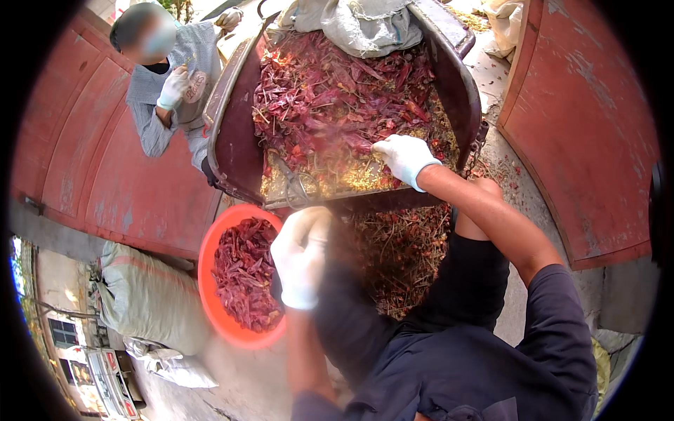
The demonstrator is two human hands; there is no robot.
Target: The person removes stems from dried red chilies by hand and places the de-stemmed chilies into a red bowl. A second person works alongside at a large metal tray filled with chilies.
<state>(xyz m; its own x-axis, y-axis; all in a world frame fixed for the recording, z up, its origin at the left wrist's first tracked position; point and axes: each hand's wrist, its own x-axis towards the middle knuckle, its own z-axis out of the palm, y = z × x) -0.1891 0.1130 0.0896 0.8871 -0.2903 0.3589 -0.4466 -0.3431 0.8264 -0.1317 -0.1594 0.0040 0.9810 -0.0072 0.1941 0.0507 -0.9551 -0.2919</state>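
Right hand (408, 158), in a white glove, is over the near right part of the brown bin (237, 151), fingers bent toward the dried peppers (330, 98); whether they are clamped on one, I cannot tell. Left hand (302, 256), also gloved, is blurred above the near rim, beside the orange tub (205, 284); its grip cannot be told either.

The bin's raised left and right walls bound the reach, and a low lip runs along the near side. Scissors (298, 188) lie just inside that lip. Across the far edge slumps a grey-white sack (365, 28). To the right, a strip of floor (523, 200) separates the bin from a red metal panel (579, 140); to the left stands a co-worker (168, 84), close against the wall.

The peppers are deep red, wrinkled and flattened, heaped toward the far side, with yellow seeds (354, 175) spread nearer the lip. More fill the tub.
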